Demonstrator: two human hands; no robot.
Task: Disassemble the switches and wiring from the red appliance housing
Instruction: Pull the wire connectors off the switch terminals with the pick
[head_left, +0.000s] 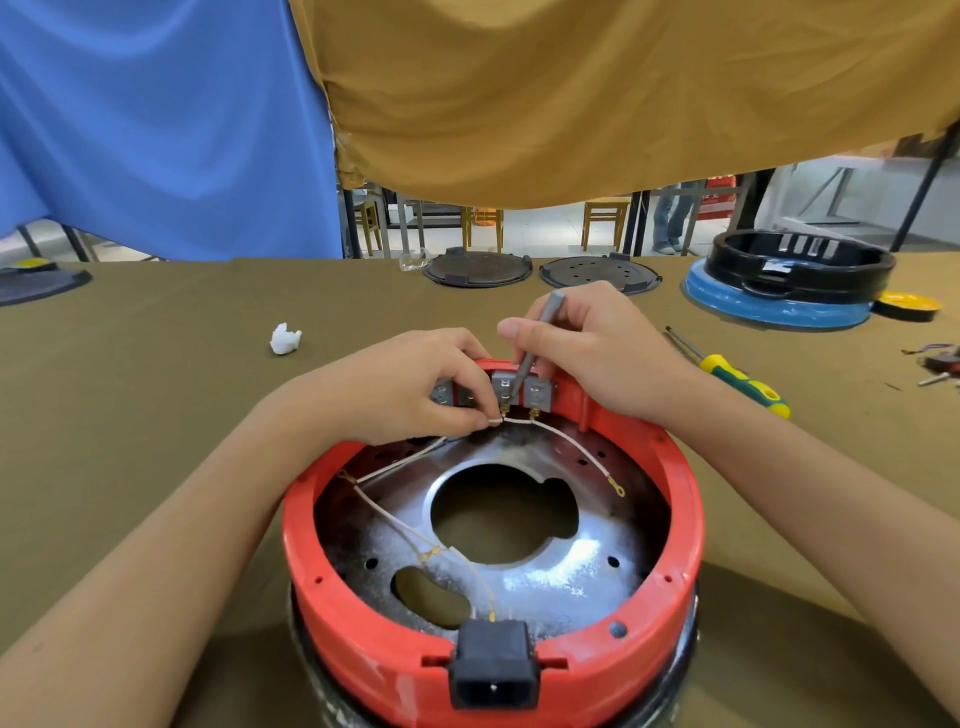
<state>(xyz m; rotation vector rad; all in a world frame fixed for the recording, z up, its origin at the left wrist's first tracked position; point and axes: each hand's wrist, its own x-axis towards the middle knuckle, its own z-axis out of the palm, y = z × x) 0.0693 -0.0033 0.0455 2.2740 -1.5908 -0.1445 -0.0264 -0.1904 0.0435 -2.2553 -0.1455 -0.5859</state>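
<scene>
A round red plastic appliance housing (675, 519) sits on the olive cloth-covered surface (130, 389), a black power socket (492, 665) at its near rim. At the far rim, the left hand (410, 384) pinches a thin white wire (496, 422) below grey block switches (519, 389). The right hand (587, 353) holds a slim grey tool (537, 343) with its tip at the middle switch. A yellow-green handled screwdriver (737, 376) lies to the right.
</scene>
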